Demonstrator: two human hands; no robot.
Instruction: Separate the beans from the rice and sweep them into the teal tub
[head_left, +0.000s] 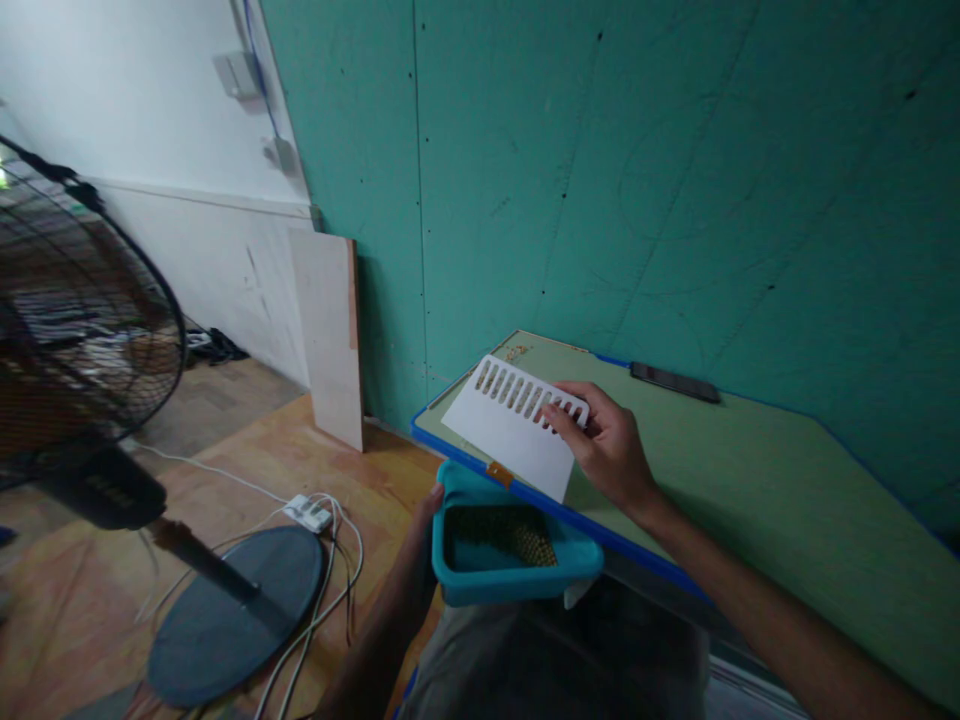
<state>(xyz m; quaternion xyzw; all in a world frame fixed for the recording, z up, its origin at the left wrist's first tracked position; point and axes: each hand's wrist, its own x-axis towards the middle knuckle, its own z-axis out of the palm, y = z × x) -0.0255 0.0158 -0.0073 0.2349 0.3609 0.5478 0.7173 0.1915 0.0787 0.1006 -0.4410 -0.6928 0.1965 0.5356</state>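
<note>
My right hand (611, 445) pinches the right end of a white slotted card (521, 445), which is tilted over the front left edge of a green table (720, 460). A turquoise container (517, 590) is just below that edge, above my lap. My left hand (424, 535) grips the container's left side. Small greenish beans or grains (529, 540) lie in the container, mostly toward its right. A few crumbs (517, 352) are on the table's far left corner, behind the card.
A black phone (675, 382) lies at the table's back edge by the green wall. At the left stands a fan (82, 330) on a round base (240, 610). A power strip (307, 512) with loose cables and a leaning board (330, 340) are nearby.
</note>
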